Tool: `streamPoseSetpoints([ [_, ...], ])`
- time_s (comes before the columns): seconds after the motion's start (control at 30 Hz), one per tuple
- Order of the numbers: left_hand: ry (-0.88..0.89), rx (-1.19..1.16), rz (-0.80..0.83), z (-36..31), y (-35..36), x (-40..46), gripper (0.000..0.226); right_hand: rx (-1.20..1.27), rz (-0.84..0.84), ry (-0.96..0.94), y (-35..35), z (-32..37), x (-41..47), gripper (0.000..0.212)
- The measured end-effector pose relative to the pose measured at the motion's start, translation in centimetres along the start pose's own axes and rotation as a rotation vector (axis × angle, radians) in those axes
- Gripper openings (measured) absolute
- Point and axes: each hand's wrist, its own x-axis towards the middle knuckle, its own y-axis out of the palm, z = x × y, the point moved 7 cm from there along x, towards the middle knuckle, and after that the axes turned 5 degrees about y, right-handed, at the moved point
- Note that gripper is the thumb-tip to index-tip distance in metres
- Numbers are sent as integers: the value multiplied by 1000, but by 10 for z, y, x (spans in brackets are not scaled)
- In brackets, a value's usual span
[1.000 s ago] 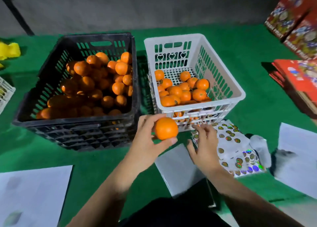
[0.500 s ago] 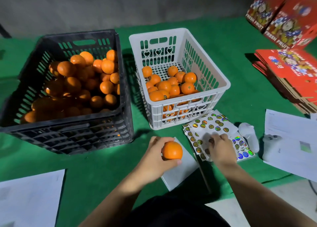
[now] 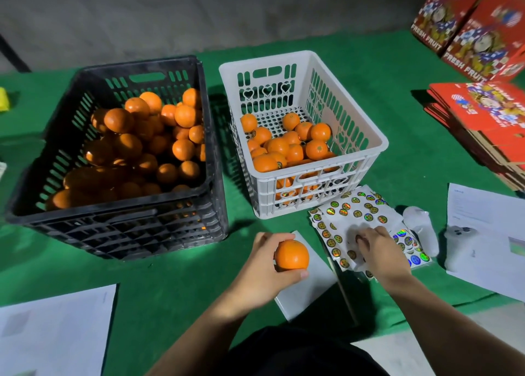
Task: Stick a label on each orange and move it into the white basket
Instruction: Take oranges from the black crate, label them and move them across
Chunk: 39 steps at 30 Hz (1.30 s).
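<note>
My left hand (image 3: 262, 267) grips a single orange (image 3: 292, 255) just above the green cloth, in front of the two crates. My right hand (image 3: 375, 250) lies on the label sheets (image 3: 349, 213), its fingertips curled down onto a sticker; whether it has one pinched is hidden by blur. The white basket (image 3: 366, 159) stands behind the sheets with several labelled oranges (image 3: 284, 145) in it. To its left, the black crate (image 3: 122, 219) is piled with several oranges (image 3: 142, 145).
White paper sheets lie at front left (image 3: 54, 330), under my left hand (image 3: 306, 293) and at right (image 3: 488, 239). A white plastic object (image 3: 420, 228) sits right of the stickers. Red fruit boxes (image 3: 483, 114) are stacked at far right. Green cloth (image 3: 170, 287) covers the table.
My left hand brought the orange down and toward me from beside the basket's front wall. My right hand shifted over the sticker sheets. The camera view tilted and moved.
</note>
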Motion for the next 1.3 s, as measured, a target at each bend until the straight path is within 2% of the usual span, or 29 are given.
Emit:
streamPoseSetpoints([
  [0.27, -11, -12, -12, 2, -3, -5, 72, -158, -14, -119, -1, 2, -1, 23],
  [0.4, -1, -14, -19, -1, -4, -5, 71, -159, -33, -153, -6, 7, -3, 14],
  [0.47, 19, -25, -40, -3, -5, -6, 70, -31, -87, -148, -20, 16, -7, 8],
  [0.57, 24, -45, -57, -5, -8, -6, 70, 322, -194, -132, -51, 46, -18, 6],
  [0.6, 26, -57, -64, -5, -9, -6, 70, 479, -151, -146, -59, 62, -24, 8],
  [0.67, 32, -82, -81, -7, -10, -5, 70, 773, 112, -213, -64, 102, -43, 14],
  [0.73, 52, -96, -104, -12, -11, -4, 71, 910, 363, -295, -64, 136, -66, 14],
  [0.77, 65, -93, -117, -15, -12, -4, 71, 915, 431, -331, -64, 148, -76, 13],
  [0.83, 96, -60, -143, -21, -15, -5, 72, 848, 477, -385, -64, 162, -88, 12],
  [0.97, 157, 91, -222, -40, -25, -11, 68, 704, 450, -440, -71, 172, -93, 16],
  [1.03, 177, 110, -242, -48, -28, -15, 66, 561, 416, -452, -76, 172, -90, 27],
  [1.1, 203, 40, -266, -56, -32, -18, 64, 499, 424, -408, -82, 170, -87, 46],
  [1.17, 247, -5, -295, -66, -37, -18, 64, 613, 545, -322, -83, 172, -88, 55],
  [1.23, 305, -35, -316, -78, -39, -17, 63, 842, 777, -236, -77, 183, -100, 52],
  [1.3, 345, -50, -355, -89, -43, -17, 64, 1079, 869, -196, -76, 194, -108, 50],
])
